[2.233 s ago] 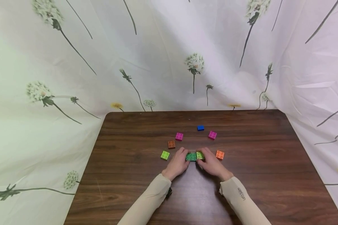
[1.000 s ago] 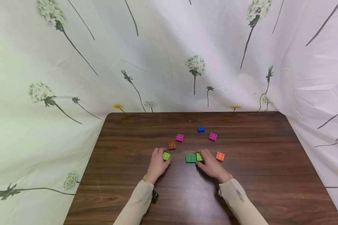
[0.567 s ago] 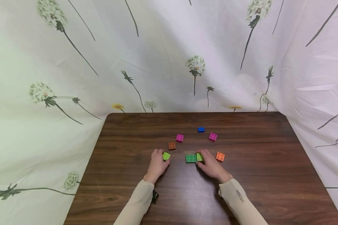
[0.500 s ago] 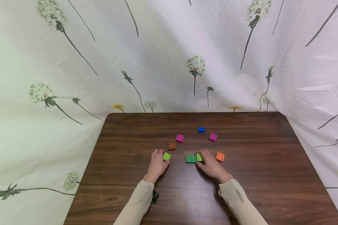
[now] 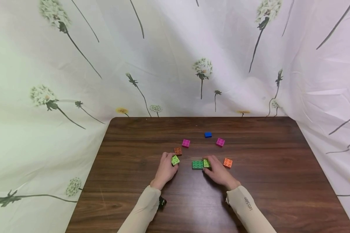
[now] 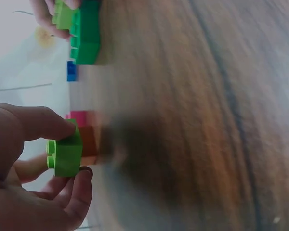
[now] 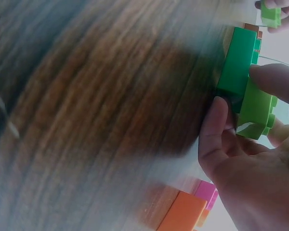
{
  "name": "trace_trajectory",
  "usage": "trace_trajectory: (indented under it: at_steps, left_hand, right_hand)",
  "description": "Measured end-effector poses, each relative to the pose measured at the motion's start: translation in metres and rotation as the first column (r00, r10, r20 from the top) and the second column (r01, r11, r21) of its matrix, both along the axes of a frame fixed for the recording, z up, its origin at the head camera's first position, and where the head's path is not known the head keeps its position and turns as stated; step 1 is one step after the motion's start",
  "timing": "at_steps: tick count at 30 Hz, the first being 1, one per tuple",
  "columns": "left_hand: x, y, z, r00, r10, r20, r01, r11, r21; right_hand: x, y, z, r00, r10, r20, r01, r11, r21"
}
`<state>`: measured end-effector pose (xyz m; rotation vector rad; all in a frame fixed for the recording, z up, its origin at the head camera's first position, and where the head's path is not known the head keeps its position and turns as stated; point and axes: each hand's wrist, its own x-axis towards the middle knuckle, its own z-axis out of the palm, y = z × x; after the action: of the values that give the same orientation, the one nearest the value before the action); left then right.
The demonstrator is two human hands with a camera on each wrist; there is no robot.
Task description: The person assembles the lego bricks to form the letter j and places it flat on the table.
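Note:
My left hand (image 5: pixel 165 170) pinches a lime green toy brick (image 5: pixel 175 160) between thumb and fingers. In the left wrist view that brick (image 6: pixel 68 153) is off the table, studs facing up. My right hand (image 5: pixel 219 171) holds a second lime brick (image 5: pixel 206 163) at the right end of a dark green brick (image 5: pixel 197 164). The right wrist view has this lime brick (image 7: pixel 255 109) standing higher than the dark green brick (image 7: pixel 238 62), apparently on top of its end. The fingers hide part of the lime brick.
On the wooden table (image 5: pixel 128 181) a brown brick (image 5: pixel 178 151) lies just beyond my left hand. Two magenta bricks (image 5: pixel 186 143) and a blue brick (image 5: pixel 208 134) are farther back. An orange brick (image 5: pixel 228 162) lies right of my right hand. A flowered cloth (image 5: pixel 169 58) hangs behind.
My left hand let go of the dark green brick's side, went left to the loose lime brick, gripped it and lifted it slightly up and rightward. My right hand has stayed in place.

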<state>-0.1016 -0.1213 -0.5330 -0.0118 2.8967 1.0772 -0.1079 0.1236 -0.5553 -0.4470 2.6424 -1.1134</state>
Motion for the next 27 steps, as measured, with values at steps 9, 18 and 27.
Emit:
trace_trajectory:
  at_steps: [9, 18, 27]
  left_hand:
    - [-0.003, 0.008, 0.018, 0.996, -0.091, 0.021, 0.091, 0.996, 0.008]
    - [-0.003, 0.021, 0.022, 0.982, -0.178, 0.067, 0.175, 0.984, 0.038]
    - [-0.005, 0.032, 0.017, 0.958, -0.28, 0.064, 0.281, 0.96, -0.002]
  right_hand:
    - [0.001, 0.0, 0.0, 1.0, 0.001, -0.008, -0.001, 1.0, -0.005]
    - [0.002, -0.001, 0.0, 1.0, -0.014, -0.006, 0.014, 1.0, -0.001]
    - [0.0, -0.002, -0.001, 1.0, -0.015, -0.021, 0.015, 1.0, -0.008]
